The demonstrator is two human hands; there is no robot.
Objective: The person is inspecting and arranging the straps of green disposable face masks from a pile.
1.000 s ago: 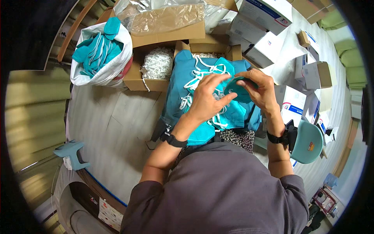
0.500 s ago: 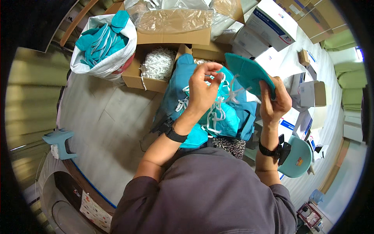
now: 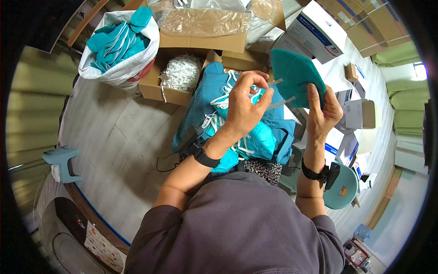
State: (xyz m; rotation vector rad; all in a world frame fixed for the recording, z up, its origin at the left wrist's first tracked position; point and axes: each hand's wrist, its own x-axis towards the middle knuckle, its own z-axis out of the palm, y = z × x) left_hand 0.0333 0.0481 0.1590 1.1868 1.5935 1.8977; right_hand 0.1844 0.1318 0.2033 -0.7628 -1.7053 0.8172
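Observation:
My right hand [image 3: 323, 112] holds up a teal face mask [image 3: 295, 75], thumb on the near face and fingers behind its lower right edge. White elastic straps [image 3: 279, 103] run from the mask's left side toward my left hand [image 3: 242, 107]. That hand is closed in a pinch on the strap, level with the mask; its fingertips partly hide the grip. Below both hands, several teal masks [image 3: 261, 139] with loose white straps lie on the blue cloth [image 3: 196, 102] over my lap. My left forearm covers part of this heap.
A white sack [image 3: 153, 43] of teal mask pieces stands at the far left. Next to it, a cardboard box [image 3: 150, 84] contains a tangle of white straps [image 3: 181, 73]. White boxes [image 3: 315, 29] are piled at right, near a pale green stool [image 3: 340, 187]. Another stool [image 3: 64, 160] stands left.
The mask has turned so its broad face shows more. My left hand has moved slightly right and down, and the straps now stretch straighter between the hands.

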